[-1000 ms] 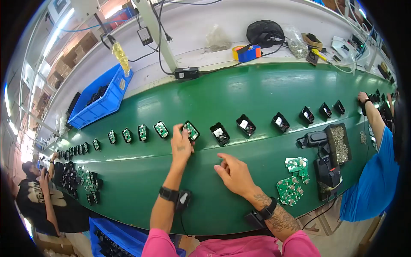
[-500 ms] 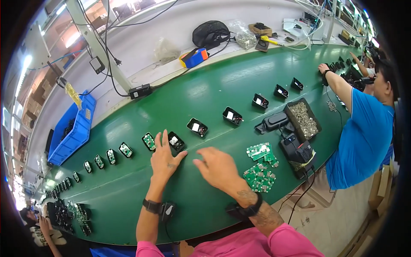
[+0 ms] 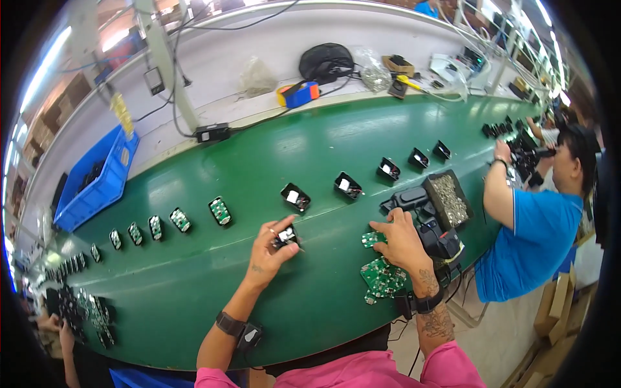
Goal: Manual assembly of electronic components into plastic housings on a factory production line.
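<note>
My left hand [image 3: 272, 249] grips a small black plastic housing [image 3: 285, 236] with a white part inside, just above the green conveyor belt [image 3: 259, 161]. My right hand [image 3: 400, 238] rests on a small green circuit board [image 3: 371, 240] at the top of a pile of green circuit boards [image 3: 381, 277] near the belt's front edge. Its fingers pinch that board. More black housings [image 3: 295, 196] [image 3: 348, 185] lie in a row on the belt beyond my hands. Housings fitted with green boards [image 3: 220, 211] trail off to the left.
A black tray of small metal parts [image 3: 448, 199] and a black power tool [image 3: 433, 233] sit to the right. A person in a blue shirt [image 3: 537, 233] works at the right end. A blue bin [image 3: 97, 181] stands far left. Cables, bags and tools line the white shelf behind.
My left hand has lifted a black housing off the belt. My right hand has swung right onto the pile of green boards. The view has turned right.
</note>
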Motion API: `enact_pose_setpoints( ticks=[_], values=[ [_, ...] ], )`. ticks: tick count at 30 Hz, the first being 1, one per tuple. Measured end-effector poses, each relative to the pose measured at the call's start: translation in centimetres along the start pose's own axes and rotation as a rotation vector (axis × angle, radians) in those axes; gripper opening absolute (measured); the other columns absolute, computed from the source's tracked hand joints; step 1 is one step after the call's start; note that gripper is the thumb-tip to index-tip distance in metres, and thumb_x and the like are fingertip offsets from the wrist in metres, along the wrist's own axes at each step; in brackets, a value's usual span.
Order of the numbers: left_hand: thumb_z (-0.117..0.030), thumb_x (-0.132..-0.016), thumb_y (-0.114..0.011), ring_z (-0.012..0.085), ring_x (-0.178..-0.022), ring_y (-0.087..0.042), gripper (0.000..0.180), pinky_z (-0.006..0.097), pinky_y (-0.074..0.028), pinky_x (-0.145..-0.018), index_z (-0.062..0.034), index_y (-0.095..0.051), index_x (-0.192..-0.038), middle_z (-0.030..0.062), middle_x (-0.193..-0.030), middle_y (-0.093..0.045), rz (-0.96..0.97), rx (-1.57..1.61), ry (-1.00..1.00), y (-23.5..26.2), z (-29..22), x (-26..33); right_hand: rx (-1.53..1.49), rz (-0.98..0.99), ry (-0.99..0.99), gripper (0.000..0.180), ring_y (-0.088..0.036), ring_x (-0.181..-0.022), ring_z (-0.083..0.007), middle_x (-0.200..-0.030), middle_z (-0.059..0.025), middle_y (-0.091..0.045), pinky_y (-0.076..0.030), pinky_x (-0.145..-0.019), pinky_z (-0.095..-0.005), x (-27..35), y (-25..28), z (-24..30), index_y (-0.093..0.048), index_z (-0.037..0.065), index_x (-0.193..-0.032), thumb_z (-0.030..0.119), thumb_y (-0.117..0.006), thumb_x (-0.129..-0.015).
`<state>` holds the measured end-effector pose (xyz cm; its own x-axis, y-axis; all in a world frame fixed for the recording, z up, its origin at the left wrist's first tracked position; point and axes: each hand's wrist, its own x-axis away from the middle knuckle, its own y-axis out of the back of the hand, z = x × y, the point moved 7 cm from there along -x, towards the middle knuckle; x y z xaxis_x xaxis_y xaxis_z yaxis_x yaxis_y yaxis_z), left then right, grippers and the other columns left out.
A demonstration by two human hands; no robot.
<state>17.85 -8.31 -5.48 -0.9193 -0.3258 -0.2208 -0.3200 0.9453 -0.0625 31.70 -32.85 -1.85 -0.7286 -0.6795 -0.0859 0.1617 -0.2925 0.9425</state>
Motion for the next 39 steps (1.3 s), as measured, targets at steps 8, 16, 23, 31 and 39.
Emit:
enact_pose_setpoints(
  ticks=[8,16,23,31,39],
  values=[
    [-0.009,-0.092,-0.065,0.0117,-0.09,-0.056,0.044,0.024,-0.048,-0.068,-0.0047,-0.056,-0.135,0.0018,-0.107,-0.047,0.0,0.436,0.327,0.5,1.7,4.4,0.086,0.175,0.235,0.022,-0.059,-0.09,-0.0393,-0.09,-0.0137,-0.06,-0.049,-0.08,-0.0468,-3.2,-0.7,3.0,-0.06,0.002,-0.091,0.002,-0.069,-0.071],
    [-0.026,-0.102,-0.05,0.011,-0.087,-0.054,0.031,0.028,-0.048,-0.069,-0.0082,-0.065,-0.123,0.0051,-0.106,-0.049,-0.206,-0.326,0.027,3.4,1.1,4.1,-0.962,0.059,0.059,0.011,-0.064,-0.06,-0.0151,-0.08,-0.008,-0.065,-0.049,-0.051,-0.0251,-3.3,-0.3,11.0,-0.059,-0.003,-0.097,0.001,-0.064,-0.088],
    [0.0,-0.089,-0.062,0.0238,-0.084,-0.059,0.029,0.035,-0.052,-0.08,-0.0077,-0.064,-0.117,0.0138,-0.128,-0.045,-0.329,-0.392,-0.155,2.8,0.4,4.9,-1.633,0.269,-0.155,0.006,-0.07,-0.067,-0.02,-0.086,-0.0127,-0.069,-0.058,-0.06,-0.0296,-3.7,-6.9,17.3,-0.058,-0.001,-0.093,0.005,-0.058,-0.093],
    [0.007,-0.086,-0.06,0.0244,-0.09,-0.063,0.032,0.035,-0.055,-0.08,-0.0064,-0.066,-0.114,0.0135,-0.129,-0.047,-0.299,-0.517,-0.16,2.7,-0.5,4.6,-1.253,0.274,-0.076,0.023,-0.055,-0.056,-0.0087,-0.071,-0.0059,-0.064,-0.045,-0.052,-0.0228,-4.3,-9.3,15.2,-0.059,0.002,-0.073,0.014,-0.064,-0.093],
    [0.005,-0.086,-0.06,0.0221,-0.083,-0.063,0.04,0.035,-0.054,-0.079,-0.0092,-0.067,-0.122,0.0132,-0.13,-0.047,-0.253,-0.548,-0.182,2.1,-1.4,4.2,-1.401,0.405,-0.177,0.025,-0.055,-0.056,-0.0086,-0.071,-0.0066,-0.063,-0.044,-0.051,-0.0226,-4.0,-10.1,13.6,-0.06,0.003,-0.074,0.017,-0.064,-0.094]
  ],
)
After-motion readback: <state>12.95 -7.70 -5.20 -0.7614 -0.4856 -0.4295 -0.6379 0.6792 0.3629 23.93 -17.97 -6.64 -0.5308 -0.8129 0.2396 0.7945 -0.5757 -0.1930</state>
